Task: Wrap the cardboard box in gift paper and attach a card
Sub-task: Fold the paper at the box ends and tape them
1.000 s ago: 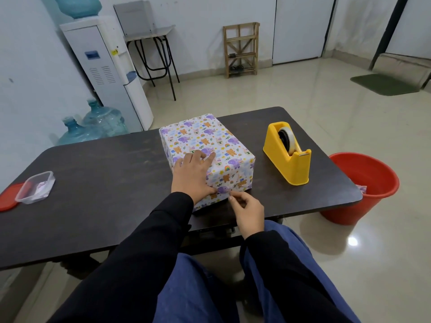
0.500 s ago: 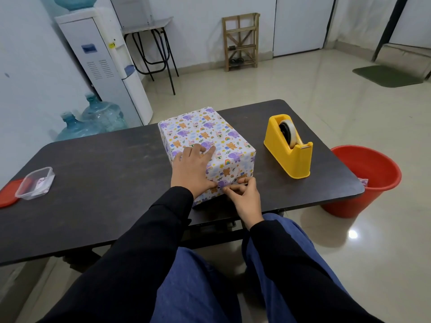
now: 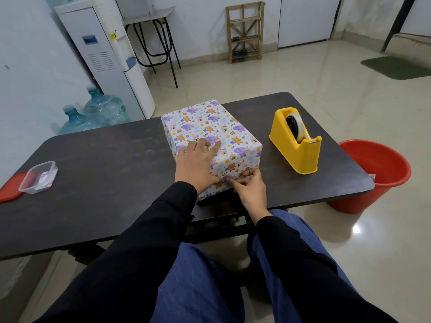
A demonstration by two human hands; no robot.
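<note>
The dark tabletop (image 3: 105,159) carries the cardboard box (image 3: 210,127), covered in animal-print gift paper (image 3: 235,157), near my edge, with a yellow tape dispenser (image 3: 296,148) apart on its right. The sticker (image 3: 113,36) on the water dispenser (image 3: 100,54) behind is too small to read. My left hand (image 3: 198,164) presses flat on the box top, fingers straight; my right hand (image 3: 250,190) pinches the paper fold at the near end face.

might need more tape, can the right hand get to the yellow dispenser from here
Probably yes: the dispenser stands right of the wrapped box, with only bare table between it and the right hand, which would first have to release the gift paper it seems to pinch.
</note>
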